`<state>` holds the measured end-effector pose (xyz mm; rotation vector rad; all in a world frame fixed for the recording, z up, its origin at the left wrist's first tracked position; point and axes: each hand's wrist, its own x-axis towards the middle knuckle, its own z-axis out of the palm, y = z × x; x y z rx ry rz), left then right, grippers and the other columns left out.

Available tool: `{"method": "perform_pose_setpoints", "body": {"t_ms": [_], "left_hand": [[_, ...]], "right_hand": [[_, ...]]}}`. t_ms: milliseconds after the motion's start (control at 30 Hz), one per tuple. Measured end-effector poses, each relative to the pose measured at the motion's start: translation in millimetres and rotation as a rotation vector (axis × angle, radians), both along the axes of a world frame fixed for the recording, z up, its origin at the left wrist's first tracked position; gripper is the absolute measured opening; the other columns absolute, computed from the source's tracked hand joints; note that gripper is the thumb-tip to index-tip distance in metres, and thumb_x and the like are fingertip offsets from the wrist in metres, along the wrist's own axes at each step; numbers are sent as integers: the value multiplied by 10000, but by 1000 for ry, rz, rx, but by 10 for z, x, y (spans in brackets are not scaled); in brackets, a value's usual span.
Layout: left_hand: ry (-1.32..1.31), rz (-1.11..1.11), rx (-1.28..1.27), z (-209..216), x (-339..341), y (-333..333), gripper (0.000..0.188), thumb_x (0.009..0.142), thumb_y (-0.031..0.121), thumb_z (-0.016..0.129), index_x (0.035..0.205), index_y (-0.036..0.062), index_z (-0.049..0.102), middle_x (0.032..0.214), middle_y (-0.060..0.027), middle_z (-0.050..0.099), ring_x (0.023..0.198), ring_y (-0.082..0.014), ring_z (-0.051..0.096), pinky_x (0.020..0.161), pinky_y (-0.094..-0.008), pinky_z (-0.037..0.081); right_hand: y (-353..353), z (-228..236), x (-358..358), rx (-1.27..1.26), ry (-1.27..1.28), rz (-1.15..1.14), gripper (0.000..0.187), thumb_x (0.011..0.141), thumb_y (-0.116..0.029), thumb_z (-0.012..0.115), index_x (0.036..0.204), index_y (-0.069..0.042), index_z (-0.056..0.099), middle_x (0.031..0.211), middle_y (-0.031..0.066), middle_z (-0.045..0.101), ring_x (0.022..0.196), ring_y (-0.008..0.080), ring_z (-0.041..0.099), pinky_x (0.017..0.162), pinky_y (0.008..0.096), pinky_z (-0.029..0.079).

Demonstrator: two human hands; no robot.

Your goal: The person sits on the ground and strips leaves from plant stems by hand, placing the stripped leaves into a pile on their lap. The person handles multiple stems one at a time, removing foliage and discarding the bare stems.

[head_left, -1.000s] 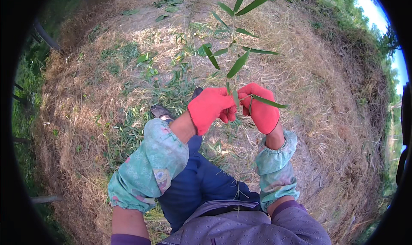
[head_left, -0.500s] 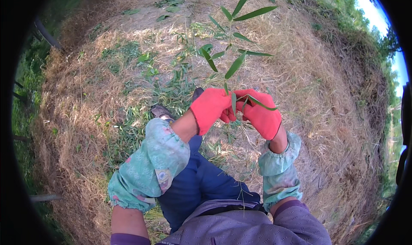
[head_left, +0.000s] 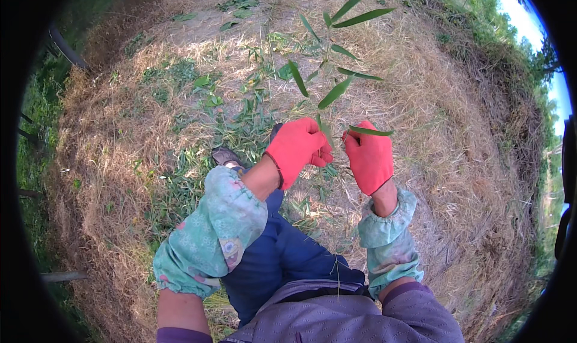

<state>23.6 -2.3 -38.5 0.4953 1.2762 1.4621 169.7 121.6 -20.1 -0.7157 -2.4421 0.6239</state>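
Pulling your red-gloved right hand (head_left: 369, 162) away from that leafy green sprig (head_left: 335, 94), fingers pinching a slim green leaf (head_left: 371, 131), probably plucked tbh; red-gloved left hand (head_left: 296, 150) pinches the sprig.

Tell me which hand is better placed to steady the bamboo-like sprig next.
Probably the left hand: the bamboo-like sprig appears to rise from its grip. The right hand is apart from it, seemingly pinching a single narrow leaf.
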Motion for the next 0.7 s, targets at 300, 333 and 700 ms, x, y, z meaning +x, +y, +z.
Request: {"method": "perform_pose_setpoints", "body": {"t_ms": [300, 333, 700], "left_hand": [[7, -56, 44, 28, 12, -14, 283, 1027, 203, 532, 1139, -51, 589, 943, -142, 685, 807, -248, 709, 686, -340, 592], [19, -64, 49, 10, 7, -10, 292, 1033, 209, 521, 1143, -53, 590, 941, -142, 686, 804, -248, 708, 688, -337, 591], [98, -169, -26, 31, 5, -46, 358, 1035, 314, 537, 1021, -31, 634, 855, -133, 693, 762, -230, 712, 630, -311, 566]], "right_hand": [[-29, 100, -5, -389, 115, -1, 354, 862, -41, 646, 1213, -74, 672, 879, 126, 710, 750, 229, 681, 697, 339, 530], [-37, 111, 16, -385, 59, 29, 379, 859, -33, 641, 1234, -80, 664, 886, 131, 708, 759, 236, 682, 705, 340, 533], [-92, 125, -11, -189, 34, 230, 428, 828, 21, 619, 1232, -108, 678, 858, 83, 699, 739, 173, 651, 705, 329, 522]]}}
